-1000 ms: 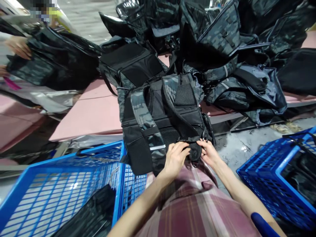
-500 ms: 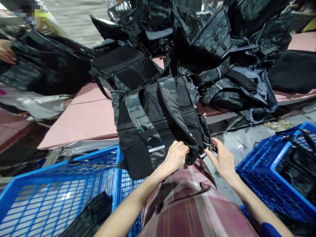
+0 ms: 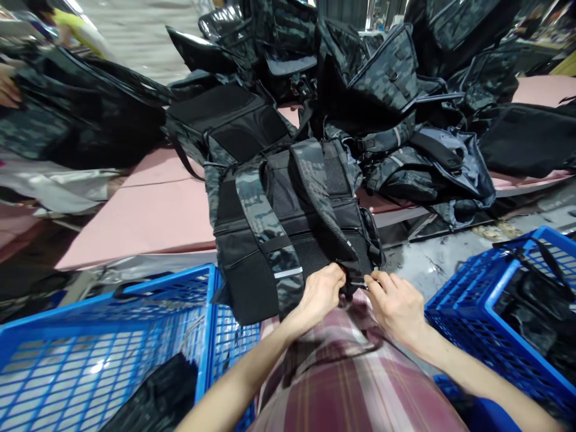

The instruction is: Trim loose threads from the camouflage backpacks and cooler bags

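A black and grey camouflage backpack lies with its straps facing up, partly on the pink table and hanging over its front edge toward me. At its lower right end, my left hand is closed on the end of a shoulder strap. Close beside it, my right hand pinches a thin dark strap piece near the same spot. A narrow dark strip spans the small gap between both hands. What exactly lies under the fingers is partly hidden.
More camouflage backpacks are heaped along the pink table. Blue plastic crates stand at my left and right, with dark bags inside. Another person's hand touches a bag at far left.
My right hand has moved left and closed in beside my left hand, bringing the thin strap piece from the bag's side. The backpack has barely shifted.
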The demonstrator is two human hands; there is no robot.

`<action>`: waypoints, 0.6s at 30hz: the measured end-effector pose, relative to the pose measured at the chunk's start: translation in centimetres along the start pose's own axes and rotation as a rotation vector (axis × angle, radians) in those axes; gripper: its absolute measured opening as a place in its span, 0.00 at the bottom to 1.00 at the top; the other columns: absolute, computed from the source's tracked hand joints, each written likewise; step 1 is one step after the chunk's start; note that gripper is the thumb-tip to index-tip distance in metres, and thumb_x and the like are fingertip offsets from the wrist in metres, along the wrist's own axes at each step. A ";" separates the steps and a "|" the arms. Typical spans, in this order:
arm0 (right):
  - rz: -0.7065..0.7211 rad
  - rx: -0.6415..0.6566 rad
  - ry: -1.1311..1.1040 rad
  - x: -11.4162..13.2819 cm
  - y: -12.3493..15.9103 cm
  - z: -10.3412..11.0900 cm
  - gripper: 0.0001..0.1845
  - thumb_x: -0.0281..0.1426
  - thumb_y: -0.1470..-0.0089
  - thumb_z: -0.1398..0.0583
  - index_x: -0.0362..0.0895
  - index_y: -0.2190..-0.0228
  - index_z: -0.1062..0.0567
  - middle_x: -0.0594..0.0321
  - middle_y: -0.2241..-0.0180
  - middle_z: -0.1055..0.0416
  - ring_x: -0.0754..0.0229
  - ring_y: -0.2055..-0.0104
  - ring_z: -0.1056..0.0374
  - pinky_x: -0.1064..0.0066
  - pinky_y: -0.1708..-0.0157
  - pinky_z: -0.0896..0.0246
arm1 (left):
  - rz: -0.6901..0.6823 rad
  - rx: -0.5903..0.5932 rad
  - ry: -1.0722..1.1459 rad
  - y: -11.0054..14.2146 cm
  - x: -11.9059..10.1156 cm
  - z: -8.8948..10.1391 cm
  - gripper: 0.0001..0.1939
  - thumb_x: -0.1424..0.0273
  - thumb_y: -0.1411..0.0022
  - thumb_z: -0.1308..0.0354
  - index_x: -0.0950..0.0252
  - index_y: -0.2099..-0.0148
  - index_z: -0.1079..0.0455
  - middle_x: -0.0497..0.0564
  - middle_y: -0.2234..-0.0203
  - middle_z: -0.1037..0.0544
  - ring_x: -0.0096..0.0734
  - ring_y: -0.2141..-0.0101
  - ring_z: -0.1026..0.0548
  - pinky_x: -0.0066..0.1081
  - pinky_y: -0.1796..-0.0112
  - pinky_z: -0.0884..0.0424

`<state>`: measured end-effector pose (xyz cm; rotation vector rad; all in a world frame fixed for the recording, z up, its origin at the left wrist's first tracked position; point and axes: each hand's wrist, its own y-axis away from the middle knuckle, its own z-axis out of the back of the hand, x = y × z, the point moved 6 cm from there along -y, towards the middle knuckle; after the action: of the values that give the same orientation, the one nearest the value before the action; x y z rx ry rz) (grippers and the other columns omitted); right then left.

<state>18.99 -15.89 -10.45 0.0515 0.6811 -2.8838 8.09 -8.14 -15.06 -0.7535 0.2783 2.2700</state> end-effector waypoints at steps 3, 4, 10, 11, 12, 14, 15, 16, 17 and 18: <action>0.003 0.028 0.016 -0.4 0.4 -0.2 0.10 0.27 0.45 0.46 0.42 0.63 0.26 0.59 0.66 0.28 0.61 0.68 0.39 0.68 0.70 0.51 | 0.173 0.045 -0.092 0.7 -0.4 -0.1 0.11 0.80 0.43 0.55 0.66 0.67 0.32 0.52 0.67 0.27 0.30 0.69 0.29 0.28 0.69 0.39; 0.001 0.034 0.011 -0.4 0.5 -0.3 0.09 0.27 0.46 0.45 0.43 0.63 0.26 0.59 0.66 0.28 0.61 0.68 0.39 0.68 0.70 0.52 | 0.202 0.055 -0.129 1.0 -0.5 -0.1 0.11 0.80 0.43 0.55 0.66 0.66 0.31 0.53 0.66 0.27 0.31 0.69 0.28 0.29 0.69 0.40; 0.017 0.034 -0.042 0.7 0.6 -0.1 0.08 0.29 0.45 0.45 0.42 0.65 0.26 0.59 0.68 0.29 0.61 0.68 0.39 0.68 0.70 0.53 | 0.288 0.017 -0.093 2.8 -0.1 -0.2 0.12 0.81 0.43 0.56 0.66 0.70 0.32 0.52 0.69 0.27 0.31 0.70 0.29 0.28 0.69 0.41; 0.025 0.028 -0.050 0.9 0.6 0.0 0.09 0.30 0.44 0.45 0.42 0.65 0.26 0.59 0.68 0.29 0.61 0.68 0.39 0.68 0.70 0.53 | 0.303 0.006 -0.065 3.0 0.1 -0.1 0.12 0.81 0.43 0.56 0.66 0.71 0.33 0.51 0.71 0.27 0.30 0.71 0.29 0.28 0.69 0.41; 0.034 0.024 -0.058 1.1 0.6 0.1 0.09 0.30 0.44 0.45 0.42 0.65 0.26 0.59 0.68 0.29 0.61 0.69 0.39 0.69 0.70 0.53 | 0.319 0.001 -0.042 3.3 0.3 0.0 0.12 0.81 0.44 0.56 0.65 0.71 0.33 0.50 0.72 0.27 0.30 0.72 0.29 0.27 0.70 0.41; 0.048 0.018 -0.068 1.5 0.5 0.2 0.08 0.30 0.45 0.44 0.43 0.65 0.26 0.59 0.68 0.29 0.61 0.69 0.40 0.69 0.71 0.54 | 0.343 0.016 -0.025 3.5 0.7 0.1 0.12 0.81 0.46 0.55 0.65 0.72 0.33 0.50 0.73 0.26 0.30 0.72 0.29 0.27 0.70 0.42; 0.055 0.016 -0.069 1.7 0.4 0.3 0.08 0.30 0.45 0.44 0.43 0.64 0.26 0.59 0.67 0.29 0.62 0.69 0.40 0.69 0.71 0.54 | 0.352 0.041 -0.030 3.5 0.9 0.1 0.11 0.81 0.47 0.55 0.65 0.72 0.33 0.50 0.74 0.26 0.30 0.72 0.29 0.27 0.71 0.42; 0.065 0.015 -0.068 1.9 0.4 0.4 0.08 0.30 0.46 0.44 0.44 0.64 0.26 0.60 0.67 0.29 0.62 0.69 0.40 0.68 0.71 0.54 | 0.359 0.068 -0.043 3.4 1.1 0.2 0.11 0.81 0.48 0.54 0.66 0.73 0.32 0.51 0.74 0.26 0.31 0.72 0.28 0.27 0.71 0.42; 0.079 0.015 -0.065 2.1 0.3 0.4 0.07 0.30 0.46 0.43 0.44 0.64 0.26 0.60 0.67 0.29 0.62 0.69 0.40 0.68 0.71 0.54 | 0.365 0.095 -0.053 3.3 1.4 0.2 0.11 0.81 0.48 0.54 0.66 0.73 0.32 0.52 0.75 0.25 0.32 0.72 0.28 0.28 0.72 0.43; 0.094 0.015 -0.059 2.3 0.3 0.4 0.07 0.30 0.47 0.43 0.44 0.65 0.26 0.60 0.68 0.29 0.61 0.69 0.40 0.68 0.71 0.54 | 0.369 0.115 -0.050 3.2 1.7 0.2 0.11 0.80 0.48 0.54 0.66 0.74 0.32 0.53 0.75 0.25 0.33 0.71 0.28 0.28 0.72 0.43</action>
<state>16.76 -16.69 -10.38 -0.0003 0.6286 -2.7891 4.83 -9.40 -15.99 -0.6244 0.5582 2.5864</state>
